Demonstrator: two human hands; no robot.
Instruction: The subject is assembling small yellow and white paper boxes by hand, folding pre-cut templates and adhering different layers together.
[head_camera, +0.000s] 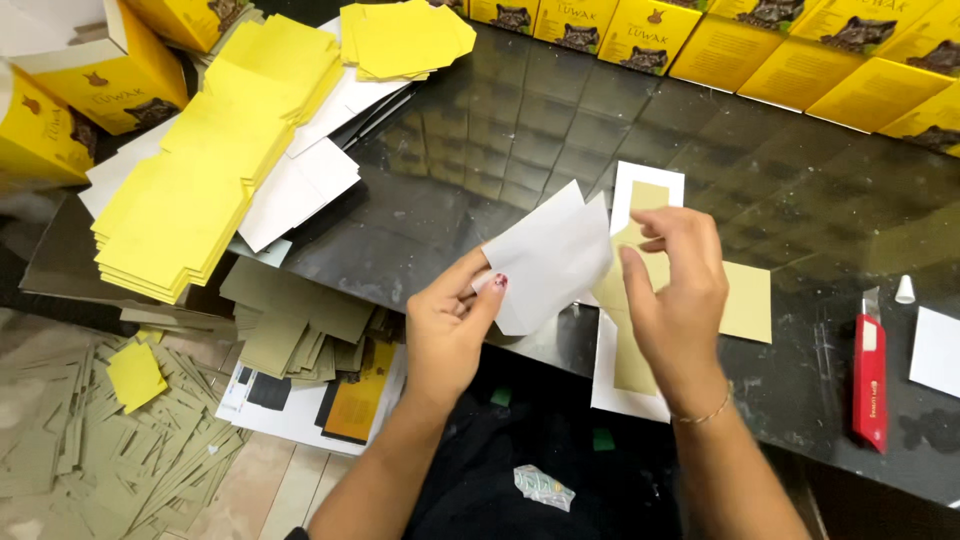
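Note:
My left hand (450, 325) pinches the lower left edge of a white sheet of backing paper (548, 258), held up above the dark glossy table (480, 150). My right hand (675, 290) rests its fingers on a pale olive cross-shaped card (745, 300) that lies on a long white paper strip (640, 185) on the table. The fingertips of my right hand touch the card near the white sheet's right edge. Part of the card is hidden under my right hand.
Stacks of yellow cards (190, 180) and white sheets (300, 195) lie at the left. Yellow boxes (800, 50) line the table's far edge. A red utility knife (870, 370) and a white cap (904, 290) lie right. Olive card offcuts (90, 450) cover the floor.

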